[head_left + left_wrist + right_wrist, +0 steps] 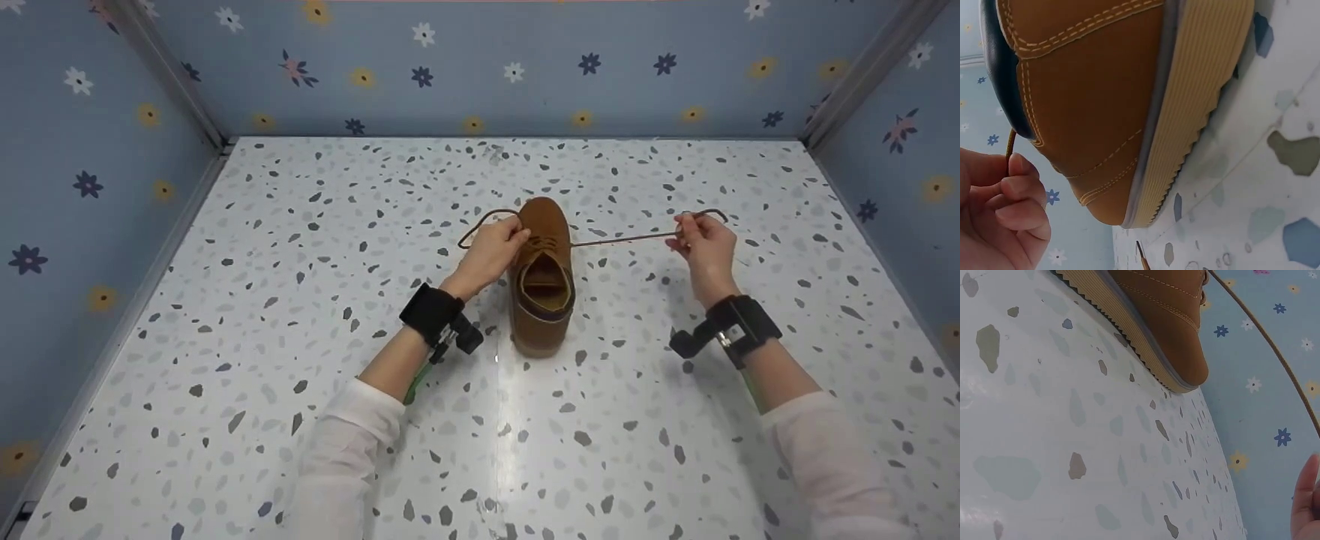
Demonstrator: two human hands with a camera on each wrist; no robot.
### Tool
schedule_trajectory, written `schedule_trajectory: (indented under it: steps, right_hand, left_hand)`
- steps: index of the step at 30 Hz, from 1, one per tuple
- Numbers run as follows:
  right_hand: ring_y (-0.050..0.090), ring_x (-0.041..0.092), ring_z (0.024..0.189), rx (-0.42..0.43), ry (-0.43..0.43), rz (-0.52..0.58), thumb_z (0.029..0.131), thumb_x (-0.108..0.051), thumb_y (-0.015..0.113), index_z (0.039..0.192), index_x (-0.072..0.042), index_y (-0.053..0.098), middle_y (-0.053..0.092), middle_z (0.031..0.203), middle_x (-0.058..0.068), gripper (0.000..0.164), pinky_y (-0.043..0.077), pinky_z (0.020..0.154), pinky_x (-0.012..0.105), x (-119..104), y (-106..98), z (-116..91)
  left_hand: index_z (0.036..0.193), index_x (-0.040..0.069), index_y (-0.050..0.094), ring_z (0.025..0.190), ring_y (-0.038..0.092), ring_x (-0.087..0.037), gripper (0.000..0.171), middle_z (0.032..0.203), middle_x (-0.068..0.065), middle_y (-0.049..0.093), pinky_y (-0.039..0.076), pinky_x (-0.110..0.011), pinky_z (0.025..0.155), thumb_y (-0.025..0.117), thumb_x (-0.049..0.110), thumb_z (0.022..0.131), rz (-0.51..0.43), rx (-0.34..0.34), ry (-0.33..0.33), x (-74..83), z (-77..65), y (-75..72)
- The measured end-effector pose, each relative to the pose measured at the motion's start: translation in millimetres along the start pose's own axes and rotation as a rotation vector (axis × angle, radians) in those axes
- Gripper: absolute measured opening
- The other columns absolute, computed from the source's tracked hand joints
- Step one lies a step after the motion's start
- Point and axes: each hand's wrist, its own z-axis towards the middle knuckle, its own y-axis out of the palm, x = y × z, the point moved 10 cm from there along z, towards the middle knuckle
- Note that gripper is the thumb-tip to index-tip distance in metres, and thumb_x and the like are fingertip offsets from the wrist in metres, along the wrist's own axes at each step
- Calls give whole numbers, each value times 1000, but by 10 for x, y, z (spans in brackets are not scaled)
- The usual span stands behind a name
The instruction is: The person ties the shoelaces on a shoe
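Note:
A brown lace-up shoe [544, 330] stands on the speckled surface with its toe pointing away from me. Close against the shoe's left side, my left hand [491, 251] pinches one end of the shoelace [1010, 145] between thumb and fingers. A loop of that lace curves out to the left of the hand. Well off to the right, my right hand [703, 244] pinches the other lace [622, 240], which runs taut from the shoe. Its free end arcs above the fingers. In the right wrist view only some fingertips show at the edge.
The surface [300, 420] is white with grey speckles. Blue flowered panels [510, 67] wall it in at the back, left and right. A wrist camera on a black strap [431, 315] sits on each forearm.

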Motion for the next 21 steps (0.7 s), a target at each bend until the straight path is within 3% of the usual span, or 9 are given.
schedule_trajectory:
  steps: [4,7,13,21]
  right_hand:
    - [42,20,72,-4,-1,-18,61,-30,52,88,-4,49,40,88,14,38,36,62,29,12,0,14]
    - [42,20,71,-2,6,-31,61,-31,52,88,-4,49,40,84,13,39,36,62,29,23,-1,13]
    - [42,19,68,-8,14,-1,61,-30,53,88,-4,49,40,80,12,38,36,61,30,30,21,-4]
    - [41,18,65,-10,8,8,60,-29,54,87,-2,50,41,79,12,38,36,61,31,39,41,-3]
  left_hand:
    - [64,8,43,43,39,-12,19,53,-2,42,29,-20,39,39,22,76,37,-53,-70,-4,18,41]
    - [64,5,45,42,41,-11,17,55,-3,46,33,-20,38,41,18,75,12,-41,-103,20,49,30]
    - [66,4,50,40,43,-9,10,58,-3,49,34,-18,37,48,13,71,23,32,-100,110,119,-34]
    - [72,5,42,50,44,-9,12,65,-1,44,34,-17,44,52,10,68,151,-13,-117,199,159,-31]
